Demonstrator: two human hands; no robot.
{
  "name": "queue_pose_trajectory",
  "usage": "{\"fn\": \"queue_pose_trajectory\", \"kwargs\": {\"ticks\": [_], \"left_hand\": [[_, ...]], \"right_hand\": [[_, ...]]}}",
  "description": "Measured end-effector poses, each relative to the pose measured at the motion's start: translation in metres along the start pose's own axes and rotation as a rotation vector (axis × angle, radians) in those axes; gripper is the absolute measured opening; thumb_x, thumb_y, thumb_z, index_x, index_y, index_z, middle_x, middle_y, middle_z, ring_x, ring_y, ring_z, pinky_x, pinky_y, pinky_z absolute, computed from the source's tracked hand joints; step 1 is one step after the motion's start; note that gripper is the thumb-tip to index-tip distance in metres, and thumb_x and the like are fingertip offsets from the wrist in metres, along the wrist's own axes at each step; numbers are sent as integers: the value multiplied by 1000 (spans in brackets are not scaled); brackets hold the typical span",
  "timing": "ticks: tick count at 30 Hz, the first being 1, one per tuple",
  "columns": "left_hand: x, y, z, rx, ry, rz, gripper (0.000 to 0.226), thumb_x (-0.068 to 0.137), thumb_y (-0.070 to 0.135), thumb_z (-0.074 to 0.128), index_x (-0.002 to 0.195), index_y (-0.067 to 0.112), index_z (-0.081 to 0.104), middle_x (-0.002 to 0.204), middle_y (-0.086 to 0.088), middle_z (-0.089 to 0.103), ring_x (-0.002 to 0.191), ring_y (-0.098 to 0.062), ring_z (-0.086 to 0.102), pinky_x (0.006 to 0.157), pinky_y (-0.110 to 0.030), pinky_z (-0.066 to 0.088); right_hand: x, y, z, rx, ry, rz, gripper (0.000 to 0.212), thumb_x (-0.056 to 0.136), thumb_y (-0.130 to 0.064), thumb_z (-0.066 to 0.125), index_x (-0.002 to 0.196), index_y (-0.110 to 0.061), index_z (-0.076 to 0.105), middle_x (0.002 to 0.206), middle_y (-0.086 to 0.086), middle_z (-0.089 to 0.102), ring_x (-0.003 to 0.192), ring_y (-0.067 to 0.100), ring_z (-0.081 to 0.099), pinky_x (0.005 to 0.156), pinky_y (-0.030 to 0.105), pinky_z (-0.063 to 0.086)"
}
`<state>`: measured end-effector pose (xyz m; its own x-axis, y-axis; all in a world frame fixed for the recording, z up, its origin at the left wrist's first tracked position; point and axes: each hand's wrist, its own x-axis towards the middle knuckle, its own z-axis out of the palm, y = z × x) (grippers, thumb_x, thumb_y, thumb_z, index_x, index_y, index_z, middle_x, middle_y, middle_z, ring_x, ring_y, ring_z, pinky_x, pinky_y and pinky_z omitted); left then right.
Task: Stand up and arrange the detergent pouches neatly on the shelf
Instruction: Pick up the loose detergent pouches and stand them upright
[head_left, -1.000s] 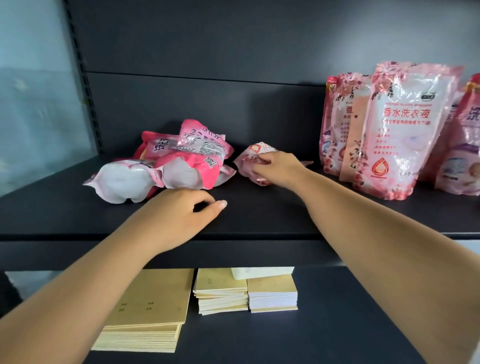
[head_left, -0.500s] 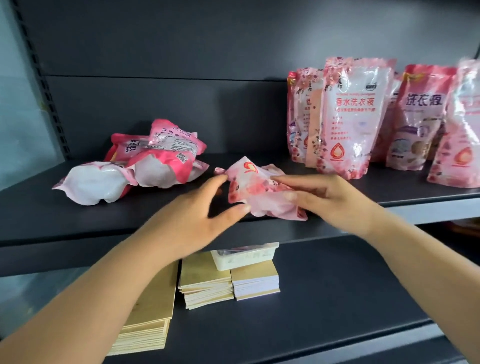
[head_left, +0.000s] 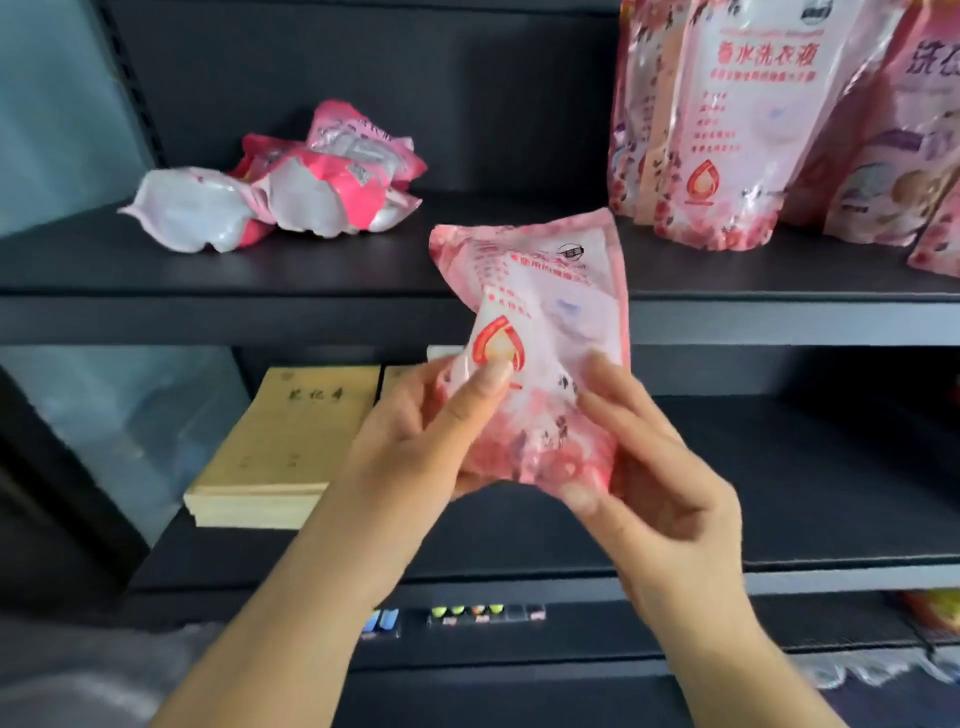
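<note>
1. Both hands hold one pouch (head_left: 545, 332) in mid-air, in front of the upper shelf (head_left: 311, 306) edge, not touching it.
2. Pouch is roughly upright, top slightly tilted left, creased in the middle. Pink/white w/ red drop logo facing cam.
3. Left hand (head_left: 415, 447) pinches pouch's lower-left part: thumb across the front by the logo, fingers curled behind.
4. Right hand (head_left: 660, 478) grips lower-right corner: thumb on the front, other fingers wrapped round the edge/back. Slightly motion-blurred, exact finger contact behind the pouch not visible.
5. Pile (head_left: 280, 192) of lying pouches on the upper shelf, left side, near the back wall. Crumpled, overlapping; count unclear, at least 3. Well apart from the held pouch.
6. Row (head_left: 753, 119) of standing pouches on the same shelf, right side, upright, touching/overlapping each other, partly cut off by frame top + right edge. Nearest one is just up-right of the held pouch, not touching.
7. Lower shelf (head_left: 779, 467): stack of tan booklets (head_left: 280, 447) at left, another stack beside it mostly hidden behind left hand.
8. Below that, shelf front strip w/ small coloured tags (head_left: 483, 613), too blurry to read.
9. Shelving is dark grey/black; pale panel at far left.
</note>
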<state>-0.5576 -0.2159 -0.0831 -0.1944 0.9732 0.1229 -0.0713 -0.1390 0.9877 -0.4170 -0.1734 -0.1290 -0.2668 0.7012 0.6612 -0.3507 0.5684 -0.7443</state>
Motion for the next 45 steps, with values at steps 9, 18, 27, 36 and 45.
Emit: {"fn": "queue_pose_trajectory", "kwargs": {"ticks": [9,18,27,36,45], "left_hand": [[-22,-24,19,-63,-188,-303,17,66,12,78,78,24,75,87,-2,74,80,-16,71,56,-23,55],[-24,-37,36,47,-236,-338,43,46,23,85,88,22,75,96,-5,73,90,-19,70,67,-25,56],[-30,-50,52,-59,17,-204,58,19,57,86,67,25,75,81,-4,74,76,-16,71,60,-20,54],[-28,-54,56,160,105,-63,62,26,77,73,69,31,72,75,-1,73,73,-20,70,61,-30,57],[3,-12,58,284,-134,26,66,25,77,72,79,38,71,85,13,73,78,-5,69,61,-18,55]], "right_hand": [[-4,-8,-59,420,-79,708,40,94,-25,49,134,-19,47,109,-1,70,95,13,68,74,29,57],[25,15,-70,705,161,950,33,68,-21,67,99,-8,64,91,11,72,77,25,71,64,42,58],[23,10,-75,807,447,760,18,86,-24,61,100,-14,64,96,7,73,89,24,70,85,48,53],[32,-3,-84,676,447,656,13,86,-17,61,95,-9,64,86,6,74,78,20,71,75,41,58],[87,-35,-93,422,383,460,8,84,-12,65,78,-8,66,72,3,73,68,18,71,69,36,59]]}}
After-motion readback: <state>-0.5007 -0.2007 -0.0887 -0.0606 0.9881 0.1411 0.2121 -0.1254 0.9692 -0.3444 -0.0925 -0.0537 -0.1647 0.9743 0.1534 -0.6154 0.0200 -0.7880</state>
